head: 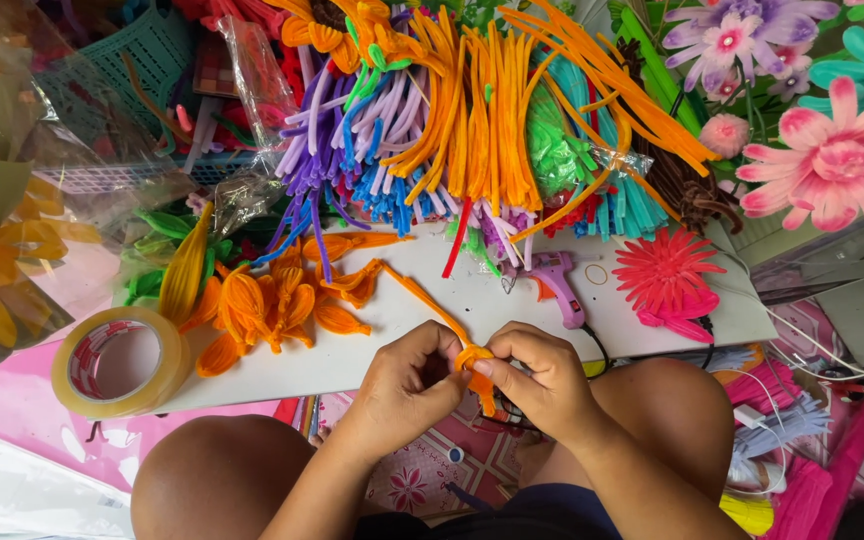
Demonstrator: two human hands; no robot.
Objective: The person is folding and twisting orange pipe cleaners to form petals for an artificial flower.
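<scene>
A heap of pipe cleaners (472,130) in orange, purple, blue and teal fills the far side of my white table (372,350). Nearer lie finished orange petals (272,305), a roll of clear tape (122,362) and a pink glue gun (557,283). Above my knees, my left hand (407,385) and right hand (542,375) both pinch one orange pipe cleaner (447,325), fingers pressed together on its bent end.

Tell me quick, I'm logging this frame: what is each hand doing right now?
Left hand: closed, pinching the orange pipe cleaner.
Right hand: closed, pinching the same orange pipe cleaner at its bent part.
</scene>
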